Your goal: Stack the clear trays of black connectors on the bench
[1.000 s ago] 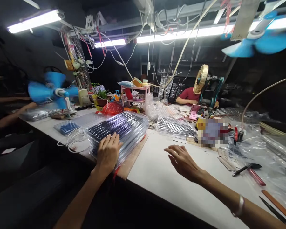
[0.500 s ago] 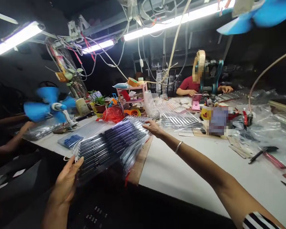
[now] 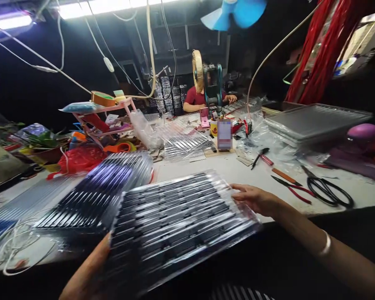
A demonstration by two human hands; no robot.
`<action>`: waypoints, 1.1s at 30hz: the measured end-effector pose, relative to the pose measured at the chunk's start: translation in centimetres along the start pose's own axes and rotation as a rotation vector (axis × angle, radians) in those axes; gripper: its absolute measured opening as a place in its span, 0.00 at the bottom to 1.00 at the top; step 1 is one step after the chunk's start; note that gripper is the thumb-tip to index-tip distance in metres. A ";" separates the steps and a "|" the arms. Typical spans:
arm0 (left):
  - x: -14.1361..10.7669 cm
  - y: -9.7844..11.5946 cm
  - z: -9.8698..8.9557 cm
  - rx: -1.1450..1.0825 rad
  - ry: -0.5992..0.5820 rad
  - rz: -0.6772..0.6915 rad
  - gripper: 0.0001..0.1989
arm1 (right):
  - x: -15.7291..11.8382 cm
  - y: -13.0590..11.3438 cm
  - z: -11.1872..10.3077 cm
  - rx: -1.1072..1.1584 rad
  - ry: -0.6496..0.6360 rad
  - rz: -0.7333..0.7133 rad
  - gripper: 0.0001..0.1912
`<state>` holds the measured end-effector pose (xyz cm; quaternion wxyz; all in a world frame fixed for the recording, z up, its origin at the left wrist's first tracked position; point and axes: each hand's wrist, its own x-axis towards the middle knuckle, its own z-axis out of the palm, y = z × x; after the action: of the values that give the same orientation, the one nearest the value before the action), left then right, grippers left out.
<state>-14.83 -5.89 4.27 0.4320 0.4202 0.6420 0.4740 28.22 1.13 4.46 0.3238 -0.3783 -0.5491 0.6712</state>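
A clear plastic tray (image 3: 184, 225) with rows of dark strips is held tilted in front of me, over the table's front edge. My left hand (image 3: 89, 266) is closed on its left edge, the fingertips hidden behind it. My right hand (image 3: 258, 202) grips the opposite edge, thumb on top. Just left of it lies a stack of similar ribbed trays (image 3: 96, 187) with dark strips, partly overlapped by the held one. What the strips are, I cannot make out.
Scissors (image 3: 323, 187), red-handled pliers (image 3: 295, 189) and a red-handled tool (image 3: 266, 159) lie on the white table (image 3: 175, 168) at right. Farther back are loose ribbed sheets (image 3: 187, 143), a phone (image 3: 225, 134) and a pink shelf (image 3: 103, 112). A co-worker (image 3: 195, 98) sits opposite. White cord (image 3: 15, 246) coils at left.
The view has swung right. One tray has come off the stack and moved right and nearer to me, between both hands.
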 end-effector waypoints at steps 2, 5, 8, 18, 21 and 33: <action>0.0 1.0 3.3 -0.047 -0.050 -0.150 0.20 | -2.4 0.8 -1.4 -0.049 0.083 0.014 0.22; 1.2 2.0 7.5 -0.117 -0.183 -0.322 0.19 | -4.0 2.1 -2.8 -0.202 0.229 0.046 0.24; 3.5 1.7 10.0 0.052 -0.238 -0.153 0.21 | -3.6 3.4 -3.8 -0.422 0.398 0.062 0.26; 4.7 -0.6 11.0 1.212 -0.089 0.292 0.27 | -3.2 7.2 -2.6 -1.070 0.701 -0.085 0.30; 4.5 -2.0 11.8 1.113 0.048 0.398 0.26 | -4.1 8.2 -1.7 -1.165 0.730 -0.307 0.25; 5.4 -1.4 12.1 0.390 -0.003 0.279 0.21 | 0.5 8.0 -2.7 -1.122 0.700 -0.340 0.24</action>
<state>-4.97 1.91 -0.10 0.2737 0.5811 0.6565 0.3954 30.14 1.42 -3.82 0.3383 -0.5923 -0.7285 0.0631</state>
